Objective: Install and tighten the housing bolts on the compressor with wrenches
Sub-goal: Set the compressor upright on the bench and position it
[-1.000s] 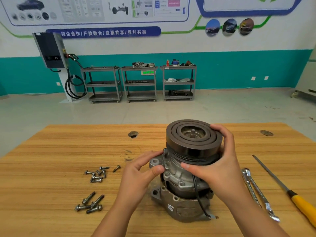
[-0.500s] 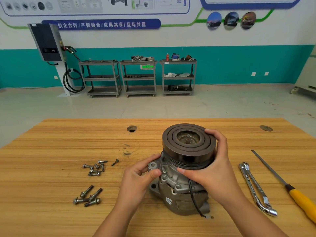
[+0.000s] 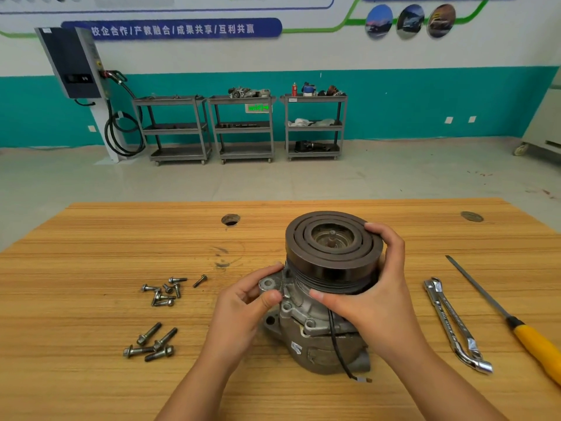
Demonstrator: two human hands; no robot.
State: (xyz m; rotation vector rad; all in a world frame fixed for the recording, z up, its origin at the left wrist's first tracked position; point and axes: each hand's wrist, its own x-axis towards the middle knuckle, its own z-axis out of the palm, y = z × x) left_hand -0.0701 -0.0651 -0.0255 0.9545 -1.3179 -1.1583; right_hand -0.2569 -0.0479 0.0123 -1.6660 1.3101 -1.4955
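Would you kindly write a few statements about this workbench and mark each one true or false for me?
1. The right hand grips the dark round pulley atop the grey metal compressor. True.
2. The silver wrenches lie on the wooden table, to the right of the compressor. True.
3. The left hand holds one of the wrenches. False: it pinches a mounting lug of the compressor.
4. The loose steel bolts lie to the right of the compressor. False: they lie to its left.
5. The yellow-handled tool lies among the bolts. False: it lies at the far right, beyond the wrenches.
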